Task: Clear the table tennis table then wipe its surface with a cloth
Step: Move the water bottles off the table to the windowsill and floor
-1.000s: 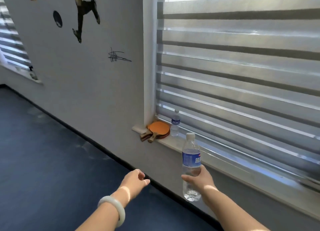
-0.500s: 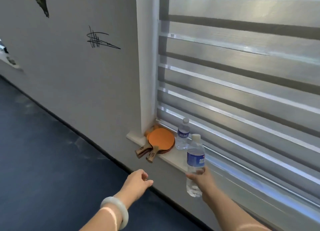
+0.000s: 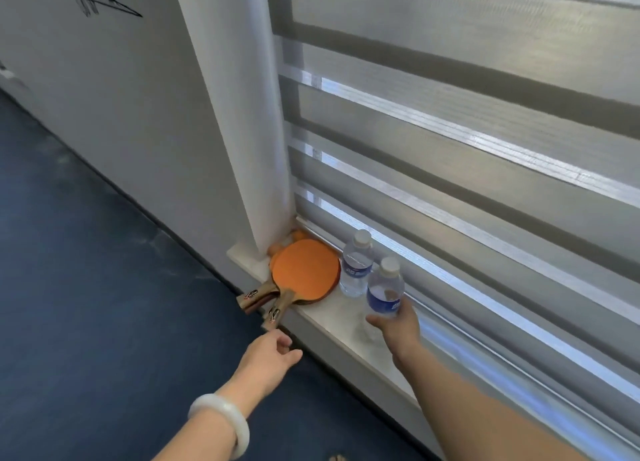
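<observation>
The water bottle (image 3: pixel 384 292) stands upright over the white windowsill (image 3: pixel 332 318), gripped low on its body by the right hand (image 3: pixel 398 325); whether its base touches the sill cannot be told; just beside it stands a second bottle (image 3: pixel 356 265), then stacked orange paddles (image 3: pixel 304 270) filling the corner, handles jutting over the edge; the left hand (image 3: pixel 268 356) hovers below them, fingers loosely curled, holding nothing; striped blinds (image 3: pixel 467 131) hang behind; blue floor (image 3: pixel 86 304) below.

Two water bottles (image 3: pixel 356 270) (one held), two stacked paddles (image 3: pixel 304 270), two hands (image 3: pixel 398 329), one bracelet (image 3: pixel 221 422).
</observation>
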`<move>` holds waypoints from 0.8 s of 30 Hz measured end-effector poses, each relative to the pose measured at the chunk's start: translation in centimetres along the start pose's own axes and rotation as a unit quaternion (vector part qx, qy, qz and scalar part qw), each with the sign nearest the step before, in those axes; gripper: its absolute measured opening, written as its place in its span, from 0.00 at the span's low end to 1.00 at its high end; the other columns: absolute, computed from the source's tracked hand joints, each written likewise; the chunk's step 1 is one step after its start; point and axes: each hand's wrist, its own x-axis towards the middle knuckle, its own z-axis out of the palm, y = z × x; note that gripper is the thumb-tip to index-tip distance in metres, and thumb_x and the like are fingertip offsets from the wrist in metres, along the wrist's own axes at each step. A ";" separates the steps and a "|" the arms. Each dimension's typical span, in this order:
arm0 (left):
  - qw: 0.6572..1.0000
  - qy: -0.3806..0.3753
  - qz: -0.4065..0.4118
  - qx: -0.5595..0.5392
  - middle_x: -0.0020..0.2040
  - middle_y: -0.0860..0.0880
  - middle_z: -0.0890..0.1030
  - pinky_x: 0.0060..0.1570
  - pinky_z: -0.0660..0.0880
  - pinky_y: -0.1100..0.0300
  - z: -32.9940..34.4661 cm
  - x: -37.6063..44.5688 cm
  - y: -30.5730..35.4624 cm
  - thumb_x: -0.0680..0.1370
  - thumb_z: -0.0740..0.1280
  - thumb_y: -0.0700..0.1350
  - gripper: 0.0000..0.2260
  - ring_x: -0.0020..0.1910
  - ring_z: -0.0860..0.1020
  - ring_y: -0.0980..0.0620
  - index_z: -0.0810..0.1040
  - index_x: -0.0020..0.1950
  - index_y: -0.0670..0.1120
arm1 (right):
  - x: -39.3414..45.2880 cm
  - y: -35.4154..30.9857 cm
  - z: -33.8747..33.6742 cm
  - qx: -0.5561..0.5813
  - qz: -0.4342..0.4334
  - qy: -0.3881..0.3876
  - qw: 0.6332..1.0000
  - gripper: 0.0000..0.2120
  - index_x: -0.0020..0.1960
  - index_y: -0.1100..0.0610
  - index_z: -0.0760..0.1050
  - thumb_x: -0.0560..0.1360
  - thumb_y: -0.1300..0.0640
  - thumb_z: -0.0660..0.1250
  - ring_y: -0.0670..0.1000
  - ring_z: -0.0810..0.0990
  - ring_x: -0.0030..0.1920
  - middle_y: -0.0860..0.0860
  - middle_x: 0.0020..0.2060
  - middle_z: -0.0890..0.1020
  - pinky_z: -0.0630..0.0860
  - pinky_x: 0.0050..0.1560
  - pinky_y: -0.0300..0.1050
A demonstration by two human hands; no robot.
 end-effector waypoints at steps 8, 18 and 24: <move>1.000 -0.001 -0.020 0.012 0.52 0.54 0.77 0.41 0.71 0.64 1.2 1.6 1.2 0.77 0.69 0.51 0.10 0.48 0.78 0.54 0.75 0.56 0.51 | 1.9 2.2 -0.1 -0.150 0.010 -0.015 0.988 0.32 0.64 0.58 0.71 0.64 0.57 0.80 0.58 0.77 0.58 0.55 0.58 0.77 0.74 0.57 0.51; 1.000 0.002 -0.020 0.011 0.53 0.55 0.77 0.45 0.72 0.62 1.2 1.6 2.0 0.77 0.68 0.51 0.10 0.50 0.78 0.53 0.75 0.56 0.51 | 3.9 1.5 0.8 -0.049 0.037 -0.005 0.998 0.31 0.66 0.57 0.67 0.68 0.62 0.77 0.54 0.77 0.50 0.56 0.62 0.74 0.75 0.51 0.49; 1.000 0.003 -0.019 0.003 0.53 0.54 0.77 0.48 0.73 0.61 1.3 1.3 1.8 0.78 0.68 0.50 0.10 0.50 0.77 0.53 0.75 0.57 0.50 | 3.9 1.4 0.4 -0.039 0.032 -0.010 0.999 0.32 0.69 0.56 0.66 0.70 0.63 0.76 0.52 0.78 0.48 0.55 0.63 0.73 0.74 0.50 0.47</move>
